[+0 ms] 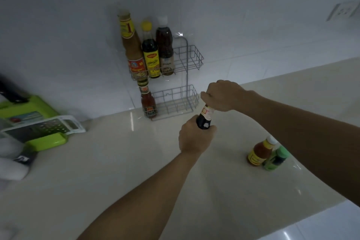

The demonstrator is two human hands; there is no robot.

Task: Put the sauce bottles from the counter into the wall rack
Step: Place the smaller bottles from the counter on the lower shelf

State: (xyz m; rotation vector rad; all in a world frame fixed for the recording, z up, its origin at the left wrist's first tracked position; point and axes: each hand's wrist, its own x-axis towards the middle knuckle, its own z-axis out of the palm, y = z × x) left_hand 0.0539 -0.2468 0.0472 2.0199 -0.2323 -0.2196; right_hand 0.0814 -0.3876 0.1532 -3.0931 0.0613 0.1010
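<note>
A two-tier wire wall rack [191, 58] hangs on the white tiled wall. Its upper tier holds three bottles at the left: a tall brown sauce bottle [131, 46], a dark bottle with a yellow cap [150, 52] and a dark bottle with a white cap [165, 48]. A red sauce bottle [148, 101] stands at the left of the lower tier. In front of the rack I hold a dark sauce bottle [204, 118]: my left hand [194, 138] grips its body and my right hand [222, 95] covers its top. On the counter at the right stand an orange sauce bottle [260, 151] and a green bottle [275, 159].
A green chopping board [25, 107] and a grater [44, 126] lie at the left of the cream counter [116, 161]. A white object sits at the far left edge. A wall socket [342, 11] is at the upper right. The counter's front edge runs at the lower right.
</note>
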